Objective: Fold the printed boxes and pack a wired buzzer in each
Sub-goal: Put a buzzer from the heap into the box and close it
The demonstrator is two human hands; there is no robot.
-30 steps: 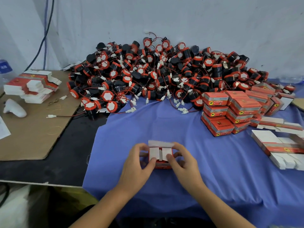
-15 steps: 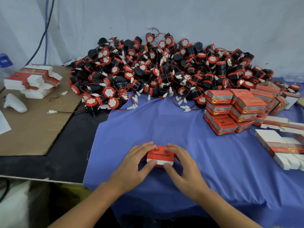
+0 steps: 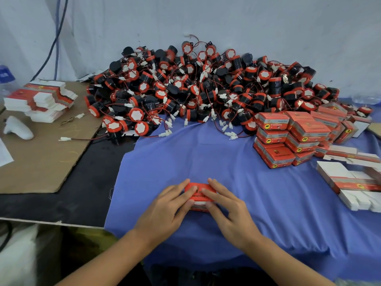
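— What are the hands doing?
— The left hand lays straight fingers flat on top of the small orange printed cardboard box. The right hand does the same. Nothing is clenched, and the thumbs push at its near side. I think the lid must be pressed evenly, so the flap goes fully in.
— And around?
— Left of the fingers, a brown cardboard sheet with white flat box blanks. Beyond the fingertips, a blue cloth and a heap of black-and-orange wired buzzers. To the right, stacked closed orange boxes. Behind, a grey wall.
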